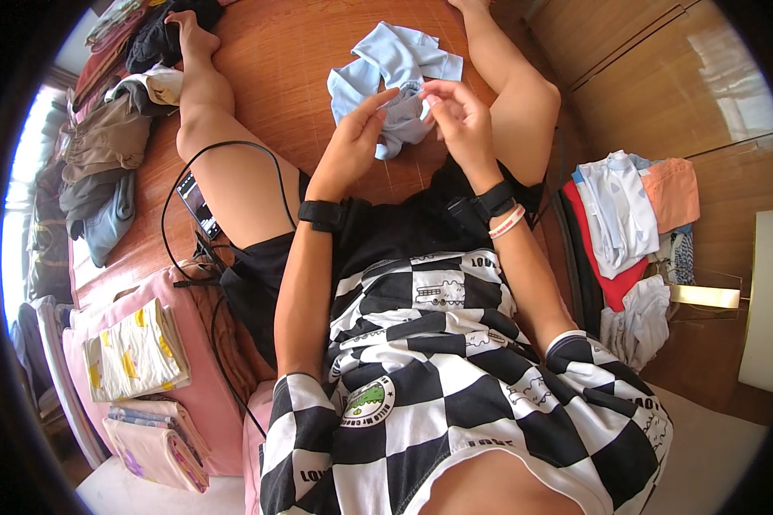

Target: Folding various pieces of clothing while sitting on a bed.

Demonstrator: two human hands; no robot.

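Here, seated on wooden floor (275,60), legs spread; pale blue garment (392,64) lies crumpled between knees, just ahead of both hands; left hand (356,137) pinches its near edge with thumb and fingers closed on cloth; right hand (459,120) does likewise — fingertips curled into same fold, hands nearly touching; black wristbands on both wrists; phone (197,204) with black cable beside left thigh; folded clothes stack (631,215) off to right — another pile (103,146) at left.

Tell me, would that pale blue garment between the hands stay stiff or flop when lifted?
The pale blue garment probably flops: it already lies crumpled in soft folds on the wooden floor. It looks thin, so likely light. The left hand and right hand pinch it easily, so it is hardly slippery.
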